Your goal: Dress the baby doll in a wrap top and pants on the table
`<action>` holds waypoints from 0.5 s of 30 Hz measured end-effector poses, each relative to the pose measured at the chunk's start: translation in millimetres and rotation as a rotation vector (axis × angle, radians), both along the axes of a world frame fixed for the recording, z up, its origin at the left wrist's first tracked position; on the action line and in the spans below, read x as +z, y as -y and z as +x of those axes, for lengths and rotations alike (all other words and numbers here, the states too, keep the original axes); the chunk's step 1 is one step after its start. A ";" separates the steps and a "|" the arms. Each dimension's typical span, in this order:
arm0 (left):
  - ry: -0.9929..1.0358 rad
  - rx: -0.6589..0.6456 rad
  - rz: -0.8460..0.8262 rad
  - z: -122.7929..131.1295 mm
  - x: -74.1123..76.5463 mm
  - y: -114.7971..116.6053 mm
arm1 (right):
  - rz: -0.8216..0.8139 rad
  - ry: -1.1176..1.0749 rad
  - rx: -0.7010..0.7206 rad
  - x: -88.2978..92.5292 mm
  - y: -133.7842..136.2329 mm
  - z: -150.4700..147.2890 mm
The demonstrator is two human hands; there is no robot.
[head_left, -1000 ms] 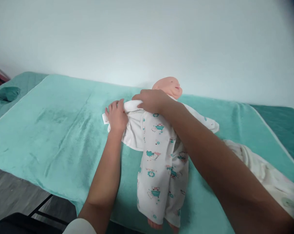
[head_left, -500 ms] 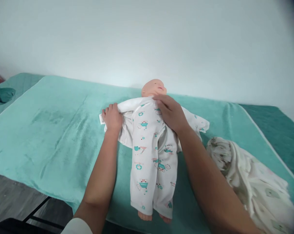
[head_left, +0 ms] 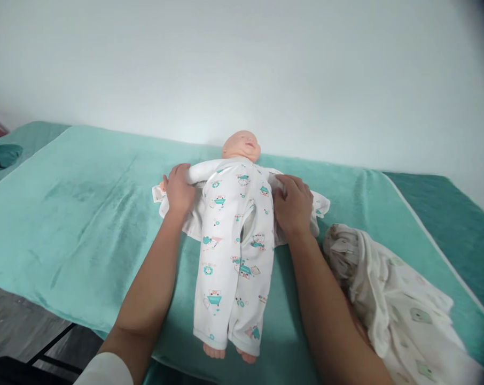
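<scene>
A baby doll (head_left: 242,145) lies on its back, head toward the wall and bare feet toward me. White printed trousers (head_left: 216,256) reach up over its chest, with an opening at the crotch. Under it spreads a white baby jacket (head_left: 194,220), its sleeves out to both sides. My left hand (head_left: 179,190) is closed round the sleeved arm on the left; the doll's fingers peek out at the cuff. On the other side, my right hand (head_left: 295,203) has its fingers curled on the sleeve (head_left: 321,204) near the doll's shoulder. Its fingertips are partly hidden.
A crumpled white printed cloth bundle (head_left: 394,289) lies to the right of the doll. Teal covers (head_left: 85,214) are spread over the bed, which stands against a white wall (head_left: 242,64). Dark metal legs (head_left: 53,345) and grey floor show at lower left.
My right hand has moved from the doll's upper chest, near the neck, out to the right sleeve. My left hand stays at the left sleeve. The view has shifted slightly.
</scene>
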State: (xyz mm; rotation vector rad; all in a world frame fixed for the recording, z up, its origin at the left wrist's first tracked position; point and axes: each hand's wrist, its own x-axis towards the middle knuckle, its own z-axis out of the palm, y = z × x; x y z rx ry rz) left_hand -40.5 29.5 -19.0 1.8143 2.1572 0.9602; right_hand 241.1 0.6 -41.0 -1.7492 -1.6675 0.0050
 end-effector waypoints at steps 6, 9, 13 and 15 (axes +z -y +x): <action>0.248 -0.293 0.120 36.0 44.3 27.5 | -0.038 0.043 -0.031 -0.2 1.2 -2.8; 0.105 -0.585 0.044 71.1 67.2 37.0 | -0.035 0.018 -0.044 1.7 1.2 -1.4; -0.315 -0.639 -0.049 120.7 84.0 26.2 | -0.022 -0.037 -0.097 3.6 -1.8 4.3; -0.486 -0.701 -0.116 142.2 85.9 14.4 | -0.025 -0.061 -0.144 3.3 -4.3 8.1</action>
